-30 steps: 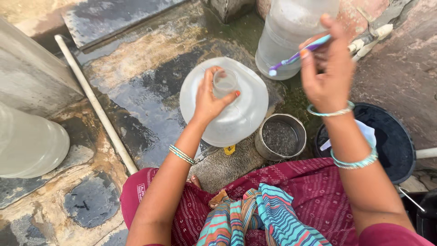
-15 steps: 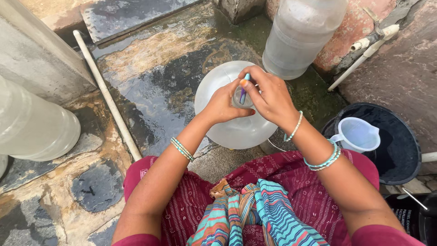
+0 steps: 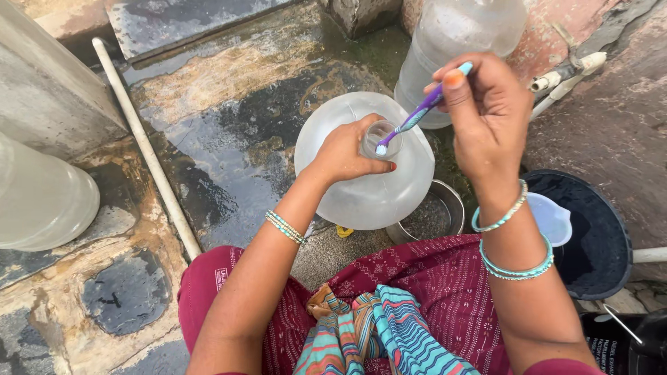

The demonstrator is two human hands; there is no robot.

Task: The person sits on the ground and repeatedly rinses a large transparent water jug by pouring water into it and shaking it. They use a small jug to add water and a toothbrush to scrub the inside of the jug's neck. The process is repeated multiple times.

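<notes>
Left hand (image 3: 347,154) grips the clear water jug (image 3: 365,187) at its neck. Right hand (image 3: 486,114), at 2 o'clock from the neck, holds a purple toothbrush (image 3: 417,118), bristles in the mouth.

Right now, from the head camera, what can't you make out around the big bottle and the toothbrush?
- Big clear bottle: its neck below the rim is covered by the left hand; whether there is water inside cannot be told.
- Toothbrush: its handle end is hidden in the right hand.
- Steel bowl: partly hidden behind the bottle.
- Second bottle: top cut off by the upper edge.
- Black tub: partly covered by the right forearm.
</notes>
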